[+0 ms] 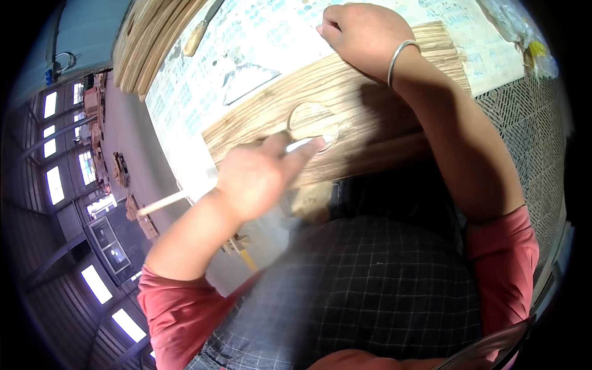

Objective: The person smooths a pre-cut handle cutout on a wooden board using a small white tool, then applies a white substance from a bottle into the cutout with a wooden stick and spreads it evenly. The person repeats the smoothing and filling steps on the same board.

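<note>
Wooden board lies beneath your left fingers, which pinch a white piece at the rim of a circle; your right fingers curl past the board's far edge, grip unclear. The circle looks outlined; rim work seems unfinished, how much remains unclear.

Sheeted table: striped board, wood strips, handled tool

Bright windows are glowing in a dark wall around eight and nine o'clock, while grey floor is stretching toward ten o'clock.
</note>
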Tool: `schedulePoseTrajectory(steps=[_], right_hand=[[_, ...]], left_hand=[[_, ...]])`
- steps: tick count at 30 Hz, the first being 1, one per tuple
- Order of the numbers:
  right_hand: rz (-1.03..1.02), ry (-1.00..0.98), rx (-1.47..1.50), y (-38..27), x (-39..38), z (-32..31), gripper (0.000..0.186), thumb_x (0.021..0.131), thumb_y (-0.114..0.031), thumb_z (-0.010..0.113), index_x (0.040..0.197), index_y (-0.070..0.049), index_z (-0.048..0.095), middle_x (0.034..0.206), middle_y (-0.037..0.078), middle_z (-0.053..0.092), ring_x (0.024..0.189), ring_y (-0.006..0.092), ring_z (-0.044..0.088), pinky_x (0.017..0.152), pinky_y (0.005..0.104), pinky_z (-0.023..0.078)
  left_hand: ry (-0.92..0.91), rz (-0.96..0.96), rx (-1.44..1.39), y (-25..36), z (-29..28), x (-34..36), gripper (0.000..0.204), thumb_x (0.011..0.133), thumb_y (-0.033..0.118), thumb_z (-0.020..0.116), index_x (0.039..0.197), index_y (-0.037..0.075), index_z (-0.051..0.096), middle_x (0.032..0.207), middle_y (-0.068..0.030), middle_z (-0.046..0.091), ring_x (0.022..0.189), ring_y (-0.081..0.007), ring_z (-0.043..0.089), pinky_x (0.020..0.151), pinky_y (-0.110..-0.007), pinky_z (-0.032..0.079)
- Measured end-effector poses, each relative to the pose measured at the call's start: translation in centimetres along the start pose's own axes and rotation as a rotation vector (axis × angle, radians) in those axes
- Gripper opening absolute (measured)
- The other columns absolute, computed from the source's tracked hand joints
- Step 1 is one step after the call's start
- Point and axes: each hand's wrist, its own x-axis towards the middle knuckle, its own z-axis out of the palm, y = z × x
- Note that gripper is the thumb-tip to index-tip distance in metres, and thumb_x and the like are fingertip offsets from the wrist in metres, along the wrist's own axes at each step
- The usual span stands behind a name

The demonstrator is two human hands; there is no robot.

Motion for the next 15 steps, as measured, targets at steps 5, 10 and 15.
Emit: schedulePoseTrajectory(steps=[5,10,15], right_hand=[[-0.003,-0.037,-0.021,-0.5,0.5,-0.1,0.032,0.095,-0.026,0.049,0.094,-0.005,0.073,0.091,0.020,0.073,0.090,0.0364,0.070,0.085,0.0479,0.053],[0.026,-0.005,0.056,-0.4,-0.3,-0.3,0.034,0.094,-0.025,0.048,0.095,-0.003,0.075,0.094,0.021,0.073,0.090,0.0374,0.070,0.086,0.0473,0.053],[0.013,-0.002,0.020,-0.5,-0.1,-0.9,0.032,0.094,-0.021,0.048,0.094,-0.004,0.076,0.093,0.021,0.073,0.090,0.0371,0.071,0.085,0.0478,0.053]], left_hand=[[0.017,0.024,-0.071,0.1,0.2,-0.2,0.059,0.085,0.013,0.064,0.143,0.022,0.056,0.093,-0.0123,0.064,0.061,-0.0245,0.065,0.049,-0.036,0.053],[0.058,-0.011,-0.051,0.2,0.8,-0.4,0.063,0.074,0.012,0.075,0.134,0.029,0.064,0.082,-0.0061,0.063,0.058,-0.0266,0.063,0.050,-0.039,0.051],[-0.102,-0.082,-0.426,-1.0,-0.5,-0.3,0.053,0.084,0.000,0.067,0.133,0.021,0.066,0.085,-0.0113,0.067,0.068,-0.0273,0.065,0.062,-0.037,0.055]])
